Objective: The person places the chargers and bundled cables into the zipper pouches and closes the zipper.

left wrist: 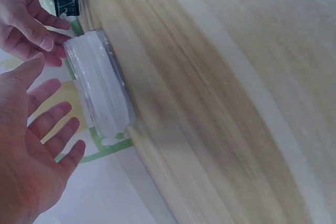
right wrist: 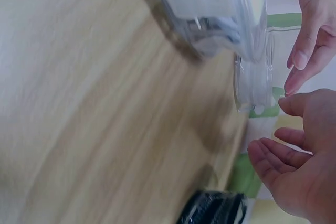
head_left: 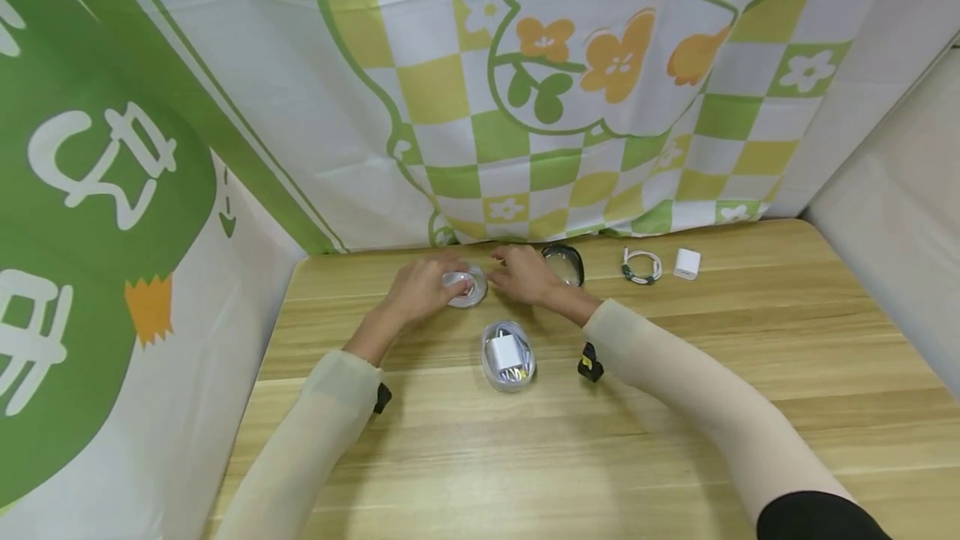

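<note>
A clear oval case (head_left: pixel 477 293) stands at the back of the table, with something white inside it in the left wrist view. My left hand (head_left: pixel 422 287) is at its left side, thumb over it in the head view; in the left wrist view the fingers (left wrist: pixel 41 100) are spread and slightly bent, gripping nothing. My right hand (head_left: pixel 525 275) is just right of the case with loosely bent fingers. Its fingertips are close to the case, and I cannot tell whether they touch. Nearer me lies another clear oval case (head_left: pixel 490 372) holding a white charger (head_left: pixel 506 351) and a cable.
Right of my right hand lies a black-rimmed round item (head_left: pixel 573 258). Further right are a coiled white cable (head_left: pixel 653 269) with a dark tie and a white charger block (head_left: pixel 686 263). A patterned cloth (head_left: pixel 442 90) hangs along the back edge of the wooden table (head_left: pixel 450 457).
</note>
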`<state>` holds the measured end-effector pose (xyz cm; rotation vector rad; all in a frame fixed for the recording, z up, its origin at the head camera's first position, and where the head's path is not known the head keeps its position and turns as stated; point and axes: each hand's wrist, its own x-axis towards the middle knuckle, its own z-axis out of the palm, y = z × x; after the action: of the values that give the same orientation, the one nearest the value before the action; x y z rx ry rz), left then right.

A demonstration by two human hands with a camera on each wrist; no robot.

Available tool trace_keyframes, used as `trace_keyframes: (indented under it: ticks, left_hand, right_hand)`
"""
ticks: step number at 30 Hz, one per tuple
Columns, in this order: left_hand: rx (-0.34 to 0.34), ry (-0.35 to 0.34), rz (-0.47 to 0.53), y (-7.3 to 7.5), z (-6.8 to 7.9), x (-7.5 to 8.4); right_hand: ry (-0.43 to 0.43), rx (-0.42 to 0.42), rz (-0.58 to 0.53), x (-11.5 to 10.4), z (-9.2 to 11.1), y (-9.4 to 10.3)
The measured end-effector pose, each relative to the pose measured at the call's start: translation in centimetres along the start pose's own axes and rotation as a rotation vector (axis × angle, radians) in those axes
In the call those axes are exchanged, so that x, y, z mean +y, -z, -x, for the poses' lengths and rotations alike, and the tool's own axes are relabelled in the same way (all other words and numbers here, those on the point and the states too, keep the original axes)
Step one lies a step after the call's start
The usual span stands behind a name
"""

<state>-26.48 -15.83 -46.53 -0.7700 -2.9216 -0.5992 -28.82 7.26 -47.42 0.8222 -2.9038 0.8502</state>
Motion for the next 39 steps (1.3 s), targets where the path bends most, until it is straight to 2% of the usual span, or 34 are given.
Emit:
trace_keyframes:
  ticks: [5, 12, 21, 25, 34, 39]
  left_hand:
    - [-0.001, 0.015, -0.018, 0.3, 0.0, 0.5]
    - [-0.031, -0.007, -0.075, 0.5, -0.2, 1.2]
    - [-0.063, -0.037, -0.106, 0.9, -1.1, 2.8]
    - [-0.073, -0.053, -0.112, 1.2, -1.6, 3.6]
    - [-0.12, -0.022, -0.114, 1.3, -2.9, 5.0]
    - [-0.117, -0.027, -0.111, 1.4, -3.7, 6.2]
  right_hand:
    - [0.093, -0.008, 0.092, 0.1, 0.7, 1.0]
    - [0.106, -0.038, 0.252, 0.3, 1.7, 2.4]
    - [0.168, -0.005, 0.308, 1.6, 2.7, 3.4]
    - [0.164, 0.002, 0.31, 2.6, 3.2, 3.8]
    - [0.118, -0.013, 0.338, 4.5, 4.4, 5.3]
    - [0.1, -0.001, 0.36, 5.5, 5.3, 6.2]
